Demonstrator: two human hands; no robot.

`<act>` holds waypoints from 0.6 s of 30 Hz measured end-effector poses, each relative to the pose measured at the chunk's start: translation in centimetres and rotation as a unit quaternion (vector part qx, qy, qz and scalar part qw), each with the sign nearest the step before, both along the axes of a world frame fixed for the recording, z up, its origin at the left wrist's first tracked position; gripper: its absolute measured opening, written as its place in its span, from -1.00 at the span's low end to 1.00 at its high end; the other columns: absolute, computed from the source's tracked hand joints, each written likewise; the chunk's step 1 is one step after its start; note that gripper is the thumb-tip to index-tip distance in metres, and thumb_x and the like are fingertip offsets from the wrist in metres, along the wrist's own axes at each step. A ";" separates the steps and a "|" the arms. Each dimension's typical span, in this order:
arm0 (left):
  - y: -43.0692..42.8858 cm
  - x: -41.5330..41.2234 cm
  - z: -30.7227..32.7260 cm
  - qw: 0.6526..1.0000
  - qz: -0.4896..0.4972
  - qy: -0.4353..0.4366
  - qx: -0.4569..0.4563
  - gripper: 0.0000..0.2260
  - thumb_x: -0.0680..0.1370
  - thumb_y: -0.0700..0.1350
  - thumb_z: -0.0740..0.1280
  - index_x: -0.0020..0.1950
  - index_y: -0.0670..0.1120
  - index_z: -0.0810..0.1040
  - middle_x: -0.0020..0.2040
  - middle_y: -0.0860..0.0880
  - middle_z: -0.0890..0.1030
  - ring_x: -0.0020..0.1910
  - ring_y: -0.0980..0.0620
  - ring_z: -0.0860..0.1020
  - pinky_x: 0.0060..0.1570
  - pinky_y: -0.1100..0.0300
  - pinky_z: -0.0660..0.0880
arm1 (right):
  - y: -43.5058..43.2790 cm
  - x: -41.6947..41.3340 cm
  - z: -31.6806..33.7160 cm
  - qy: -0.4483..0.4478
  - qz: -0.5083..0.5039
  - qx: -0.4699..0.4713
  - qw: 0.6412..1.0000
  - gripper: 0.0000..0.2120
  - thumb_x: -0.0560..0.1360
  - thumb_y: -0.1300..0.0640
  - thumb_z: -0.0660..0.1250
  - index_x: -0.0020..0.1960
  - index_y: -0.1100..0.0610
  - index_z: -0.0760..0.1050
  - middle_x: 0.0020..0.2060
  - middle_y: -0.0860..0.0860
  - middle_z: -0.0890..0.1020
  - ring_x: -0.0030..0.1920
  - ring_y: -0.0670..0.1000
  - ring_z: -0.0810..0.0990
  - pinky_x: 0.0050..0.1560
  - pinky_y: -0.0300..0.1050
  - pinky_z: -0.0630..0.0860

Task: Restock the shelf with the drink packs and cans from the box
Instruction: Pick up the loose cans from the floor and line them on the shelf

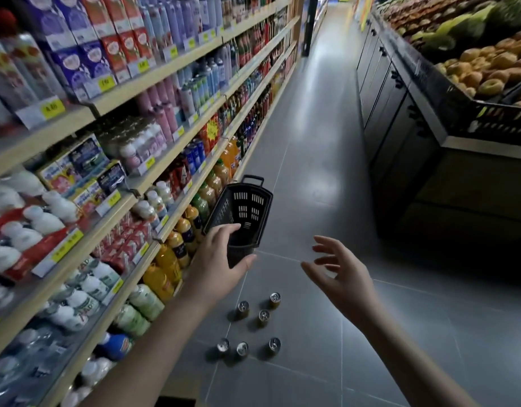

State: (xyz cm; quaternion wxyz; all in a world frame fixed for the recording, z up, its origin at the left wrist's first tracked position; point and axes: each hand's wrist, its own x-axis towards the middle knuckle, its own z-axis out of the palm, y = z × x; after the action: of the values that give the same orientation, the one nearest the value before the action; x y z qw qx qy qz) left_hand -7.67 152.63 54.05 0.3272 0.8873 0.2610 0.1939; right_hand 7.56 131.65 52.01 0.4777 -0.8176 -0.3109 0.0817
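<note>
A black plastic basket (pixel 247 207) hangs tilted over the aisle floor beside the shelves, its opening turned toward me, and looks empty inside. My left hand (pixel 216 261) grips its near end, with the fingers over the rim and the thumb under the wall. My right hand (pixel 340 274) hovers to the right of the basket with its fingers spread, holding nothing. Several small gold cans (pixel 263 317) with silver tops stand upright on the grey floor tiles below my hands. The drink shelf (pixel 153 183) runs along the left, stocked with bottles, cartons and cans.
A produce stand (pixel 488 71) with dark cabinets bounds the aisle on the right. Grey tiled floor (pixel 318 160) stretches ahead between shelf and stand. Yellow price tags line the shelf edges.
</note>
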 end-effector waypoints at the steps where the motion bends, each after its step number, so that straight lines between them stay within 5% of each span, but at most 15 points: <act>1: 0.6 0.1 -0.7 1.000 -0.001 0.007 -0.005 -0.44 0.51 0.11 0.44 0.45 0.03 0.36 0.41 0.06 0.37 0.40 0.06 0.37 0.37 0.12 0.38 | 0.4 0.2 -0.6 0.003 0.000 -0.009 1.000 -0.49 0.44 -0.03 0.57 0.35 -0.05 0.53 0.11 -0.17 0.66 0.01 -0.18 0.67 0.09 -0.13 0.61; 4: 2.6 0.5 -3.1 0.999 -0.006 0.028 -0.028 -0.45 0.50 0.11 0.44 0.44 0.06 0.37 0.40 0.09 0.37 0.39 0.07 0.38 0.38 0.04 0.39 | 1.7 0.4 -2.4 0.012 0.001 -0.041 0.999 -0.47 0.44 -0.04 0.56 0.37 -0.04 0.52 0.13 -0.16 0.65 0.04 -0.19 0.65 0.10 -0.14 0.59; 18: 8.4 1.6 -22.0 0.973 -0.040 0.187 -0.132 -0.47 0.46 0.03 0.50 0.39 0.01 0.43 0.30 0.11 0.40 0.27 0.14 0.43 0.15 0.39 0.24 | 6.8 1.0 -19.7 0.113 -0.038 -0.192 0.974 -0.44 0.43 -0.06 0.55 0.39 -0.09 0.48 0.15 -0.11 0.59 0.08 -0.16 0.60 0.08 -0.15 0.55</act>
State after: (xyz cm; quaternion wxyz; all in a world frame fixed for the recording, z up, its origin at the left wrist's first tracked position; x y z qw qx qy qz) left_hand -6.08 161.04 32.01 0.3939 0.8666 0.3055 -0.0245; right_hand 8.55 138.43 32.31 0.3461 -0.8909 -0.2024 0.2135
